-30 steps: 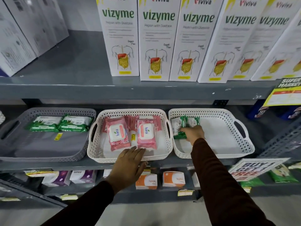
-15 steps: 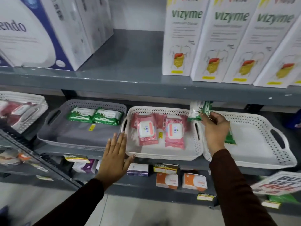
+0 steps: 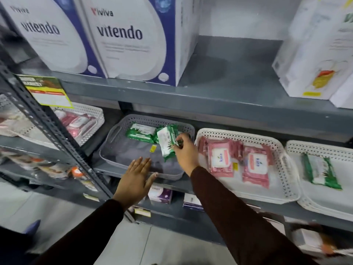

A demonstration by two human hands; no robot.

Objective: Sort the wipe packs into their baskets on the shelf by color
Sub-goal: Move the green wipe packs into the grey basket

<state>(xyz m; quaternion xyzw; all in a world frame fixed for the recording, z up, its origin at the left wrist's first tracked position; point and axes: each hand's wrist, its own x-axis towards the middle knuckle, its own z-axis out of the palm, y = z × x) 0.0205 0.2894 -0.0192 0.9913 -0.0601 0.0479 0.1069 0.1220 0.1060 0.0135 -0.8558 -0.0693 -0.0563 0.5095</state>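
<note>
Right hand (image 3: 184,150) pinches a green pack (image 3: 168,142) over the grey basket (image 3: 114,131) at its right edge, left hand (image 3: 134,178) open at its front rim; one green pack (image 3: 321,171) remains in the right-end white basket (image 3: 294,148).

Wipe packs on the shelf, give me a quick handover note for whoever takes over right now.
Right hand: holding a green pack over the grey basket, not released.
Left hand: open, on that basket's front rim.
Done: green packs in the grey basket; pink packs in the middle white basket.
Left: drop the held pack; move the last green pack out of the right white basket.
</note>
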